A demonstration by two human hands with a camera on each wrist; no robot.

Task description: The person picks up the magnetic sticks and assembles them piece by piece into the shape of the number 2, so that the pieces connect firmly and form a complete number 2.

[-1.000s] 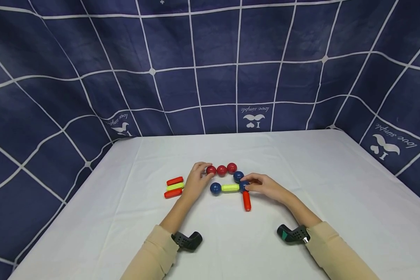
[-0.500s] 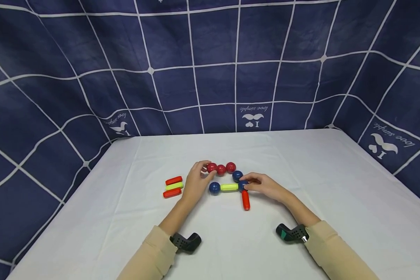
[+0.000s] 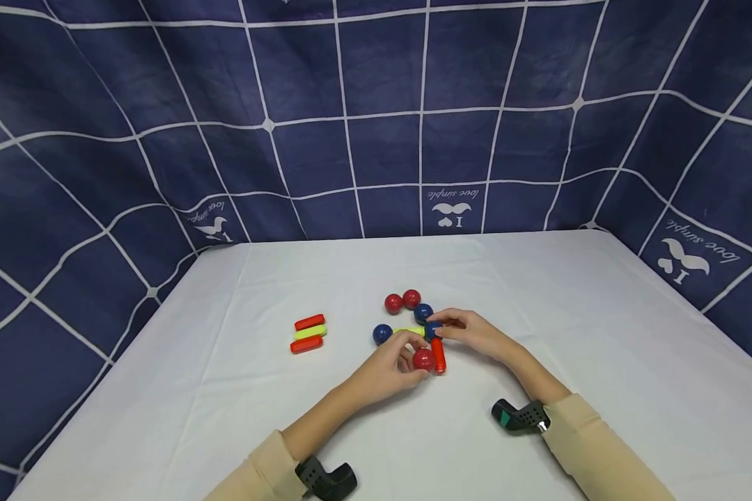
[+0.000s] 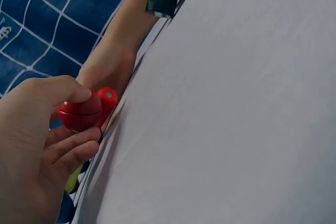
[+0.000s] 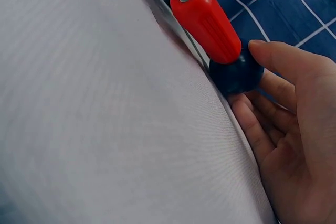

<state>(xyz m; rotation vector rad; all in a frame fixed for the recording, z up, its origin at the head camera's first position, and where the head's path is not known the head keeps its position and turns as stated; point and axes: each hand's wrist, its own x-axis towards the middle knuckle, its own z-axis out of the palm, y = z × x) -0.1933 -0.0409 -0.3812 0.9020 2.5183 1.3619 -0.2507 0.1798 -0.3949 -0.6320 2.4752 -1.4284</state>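
Note:
A red ball point(image 3: 423, 359) is pinched between the thumb and fingers of my left hand point(image 3: 385, 369), close beside the red magnetic rod point(image 3: 439, 356). My right hand point(image 3: 476, 334) grips the blue ball point(image 5: 236, 74) where that rod joins. From the same ball a yellow-green rod point(image 3: 407, 330) runs left to another blue ball point(image 3: 382, 334); the left fingers partly cover this rod. In the right wrist view the red rod's free end shows a round metal tip. A third blue ball point(image 3: 423, 312) sits just behind the gripped one.
Two red balls point(image 3: 393, 303) lie at the back, near the third blue ball. To the left, two red rods point(image 3: 306, 344) lie with a yellow-green rod point(image 3: 310, 332) between them. A white cloth covers the table point(image 3: 257, 431); a blue checked curtain point(image 3: 376, 153) hangs behind.
My left hand has taken the leftmost red ball from the back row and carried it toward me and right, beside the red rod's free end. The right hand stays on its blue ball.

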